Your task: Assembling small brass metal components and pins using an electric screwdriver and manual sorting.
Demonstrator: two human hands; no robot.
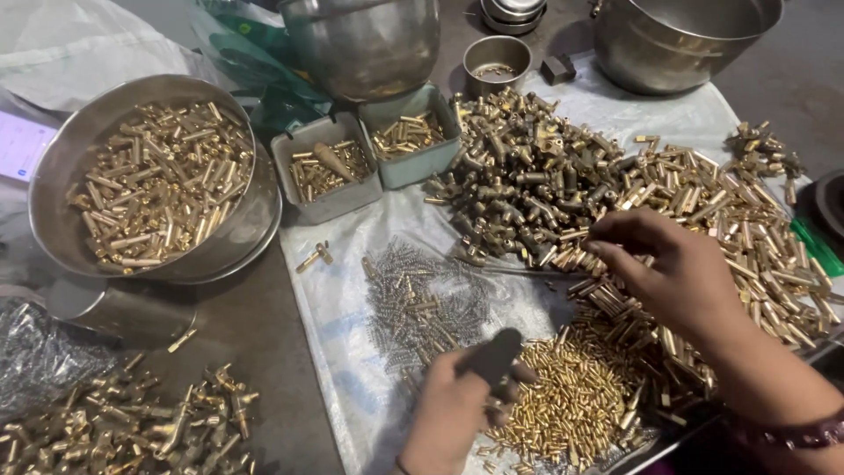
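Gripping a dark tool handle (492,356) in closed fingers, the left hand (457,405) sits beside the small brass pins (571,396) and the springs (422,303). The right hand (673,268) pinches its fingertips on a brass piece at the edge of the big brass pile (545,176) on the white sheet (343,308).

head cam | looks steeply down, near | over worktable (264,343)

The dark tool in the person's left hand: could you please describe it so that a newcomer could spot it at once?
Start at the white sheet covering the table's middle. At its near edge the left hand grips a dark tool, between the grey springs and the small gold pins. It is the only matte black piece among shiny metal parts.
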